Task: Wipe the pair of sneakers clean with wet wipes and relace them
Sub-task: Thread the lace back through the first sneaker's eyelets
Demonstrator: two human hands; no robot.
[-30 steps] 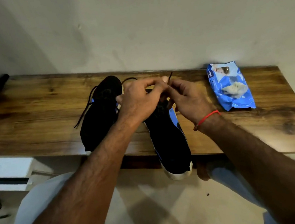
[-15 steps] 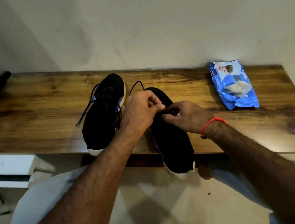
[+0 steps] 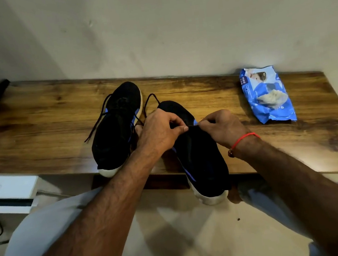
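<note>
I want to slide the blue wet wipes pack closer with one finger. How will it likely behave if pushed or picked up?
The wet wipes pack looks like soft, crinkled film, so it would probably flex and sag rather than stay stiff when lifted. It lies flat on the wooden table, so rolling or tipping seems unlikely. Its glossy wrapper may slide easily, though it could buckle under a fingertip.

A rough pale plaster wall (image 3: 172, 25) backs a dark-grained wooden bench (image 3: 36, 131), above a light tiled floor (image 3: 178, 243) crossed by shadows
</note>
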